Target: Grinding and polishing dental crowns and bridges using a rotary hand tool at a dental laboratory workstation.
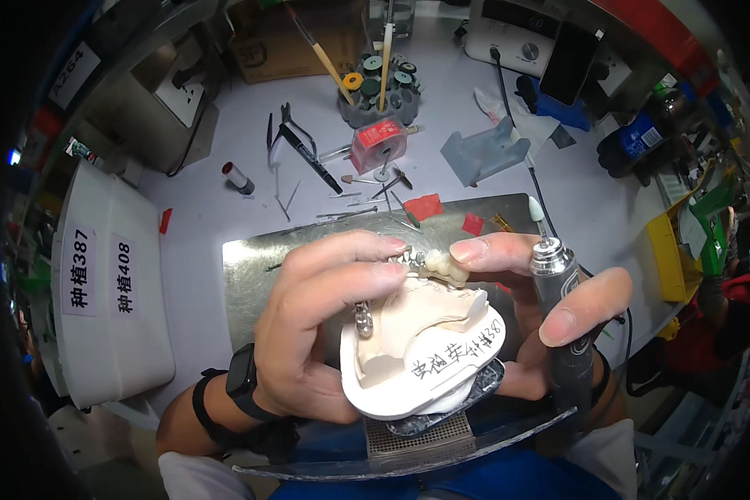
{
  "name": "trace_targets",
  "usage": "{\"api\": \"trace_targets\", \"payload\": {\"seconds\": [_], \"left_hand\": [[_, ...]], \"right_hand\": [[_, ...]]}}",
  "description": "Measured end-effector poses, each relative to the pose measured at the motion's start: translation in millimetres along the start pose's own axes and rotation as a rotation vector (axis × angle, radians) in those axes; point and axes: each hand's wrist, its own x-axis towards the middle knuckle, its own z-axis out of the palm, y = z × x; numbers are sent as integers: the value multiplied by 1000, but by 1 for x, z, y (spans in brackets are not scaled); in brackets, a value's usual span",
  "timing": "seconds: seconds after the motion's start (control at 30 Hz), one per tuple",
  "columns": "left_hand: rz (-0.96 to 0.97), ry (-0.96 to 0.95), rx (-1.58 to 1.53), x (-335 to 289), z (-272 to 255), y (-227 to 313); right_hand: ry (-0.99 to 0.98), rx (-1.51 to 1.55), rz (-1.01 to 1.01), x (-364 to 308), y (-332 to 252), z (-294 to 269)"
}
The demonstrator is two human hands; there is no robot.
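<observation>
In the middle, my left hand (304, 312) is closed around the left side of a cream plaster dental model (429, 333) with handwriting on its base. Two of its fingertips rest on metal tooth pieces (410, 260) along the top edge. A tooth-coloured dental bridge (447, 265) sits beside them, touched by a fingertip of my right hand (504, 252). That same hand also grips a dark rotary handpiece (565, 292), tilted upward. A pale pointed grinding bit (537, 210) is fitted in its end. Under the model shows a dark-edged base (450, 404).
Below my hands lies a metal plate (250, 287). Loose burs (342, 214), a marker pen (310, 158) and a red box (379, 143) lie beyond it. A bit holder (379, 108) stands at the back, a white bin (112, 292) left, a grey-blue stand (487, 150) right.
</observation>
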Motion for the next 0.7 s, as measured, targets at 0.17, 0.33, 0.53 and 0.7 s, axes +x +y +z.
{"api": "trace_targets", "payload": {"seconds": [0.17, 0.33, 0.53, 0.7], "left_hand": [[47, 18, -219, 5, 10, -9], [113, -33, -252, 5, 13, -13], [119, -87, -155, 4, 8, -9], [55, -116, -93, 7, 3, -1]], "right_hand": [[7, 38, -36, 0, 2, 1], [28, 74, -71, -3, 8, 2], [39, 96, -108, -4, 10, 6], [72, 182, -17, -6, 2, 10]]}}
